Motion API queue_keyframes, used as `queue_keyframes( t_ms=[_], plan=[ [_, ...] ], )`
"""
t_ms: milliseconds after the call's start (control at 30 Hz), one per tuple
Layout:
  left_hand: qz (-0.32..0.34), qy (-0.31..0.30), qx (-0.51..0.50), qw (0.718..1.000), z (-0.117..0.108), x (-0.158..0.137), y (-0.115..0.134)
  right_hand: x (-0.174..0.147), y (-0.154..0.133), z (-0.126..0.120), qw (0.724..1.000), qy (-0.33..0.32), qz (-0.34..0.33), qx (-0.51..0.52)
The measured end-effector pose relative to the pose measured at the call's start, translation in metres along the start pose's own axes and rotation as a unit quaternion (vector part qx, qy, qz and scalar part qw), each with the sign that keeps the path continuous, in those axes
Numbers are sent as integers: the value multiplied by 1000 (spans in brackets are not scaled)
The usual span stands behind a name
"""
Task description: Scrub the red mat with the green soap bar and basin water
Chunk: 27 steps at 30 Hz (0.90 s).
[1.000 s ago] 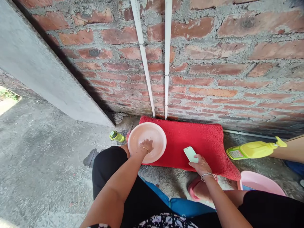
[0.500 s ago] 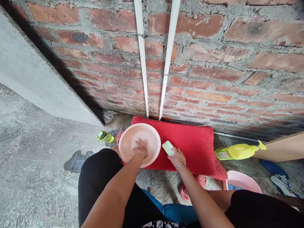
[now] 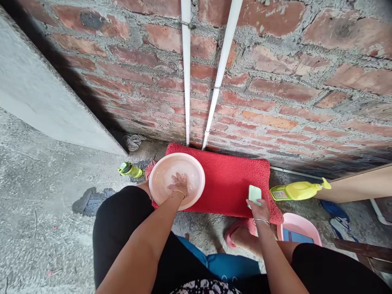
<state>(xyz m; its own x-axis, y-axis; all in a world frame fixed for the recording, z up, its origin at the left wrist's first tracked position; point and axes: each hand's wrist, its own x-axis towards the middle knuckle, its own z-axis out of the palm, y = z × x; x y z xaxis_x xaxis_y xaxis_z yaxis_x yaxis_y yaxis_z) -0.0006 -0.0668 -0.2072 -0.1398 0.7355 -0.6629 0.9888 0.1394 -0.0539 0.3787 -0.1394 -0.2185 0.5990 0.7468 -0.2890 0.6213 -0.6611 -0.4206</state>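
Washing step, by the look of it: left hand (image 3: 179,184) dips loose-fingered into pink basin (image 3: 165,175) at red mat's (image 3: 232,179) left edge; right hand (image 3: 258,209) grips green soap bar (image 3: 254,193) near the mat's right corner.

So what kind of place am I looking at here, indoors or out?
Most likely an outdoor wash spot beside an unfinished house. A bare brick wall with white pipes rises from rough concrete ground. The left hand is in a pink basin on a red mat, a yellow bottle nearby.
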Motion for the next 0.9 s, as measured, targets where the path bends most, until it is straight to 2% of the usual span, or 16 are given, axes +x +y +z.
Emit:
queue_keyframes(
  t_ms=[67, 200, 267, 333, 400, 467, 633, 733, 800, 900],
  plan=[
    [6, 2, -7, 1000, 0, 0, 0, -13, -35, 14, 999, -33, -8, 6],
    [-9, -14, 17, 1000, 0, 2, 0, -38, -111, 46, 984, -121, -119, -52],
    [-12, -15, 37, 999, 1, 3, 0, -44, -137, 57, 968, -158, -168, -98],
    [-11, -13, 55, 998, 3, 5, 0, -44, -149, 61, 954, -188, -188, -137],
    [-10, -8, 65, 998, 5, 5, 0, -36, -145, 57, 951, -203, -175, -155],
    [-6, -5, 68, 998, 6, 5, 0, -24, -128, 48, 960, -192, -140, -149],
    [2, 9, 62, 998, 9, 3, 0, 12, -46, 12, 994, -94, -15, -49],
    [5, 10, 47, 999, 9, 2, 1, 22, -4, -6, 997, -37, 58, 26],
    [7, 19, 39, 999, 8, 1, 2, 23, 4, -10, 995, -9, 87, 55],
    [9, 29, 34, 999, 7, 0, 3, 17, -22, 5, 995, -19, 55, 84]
  ],
)
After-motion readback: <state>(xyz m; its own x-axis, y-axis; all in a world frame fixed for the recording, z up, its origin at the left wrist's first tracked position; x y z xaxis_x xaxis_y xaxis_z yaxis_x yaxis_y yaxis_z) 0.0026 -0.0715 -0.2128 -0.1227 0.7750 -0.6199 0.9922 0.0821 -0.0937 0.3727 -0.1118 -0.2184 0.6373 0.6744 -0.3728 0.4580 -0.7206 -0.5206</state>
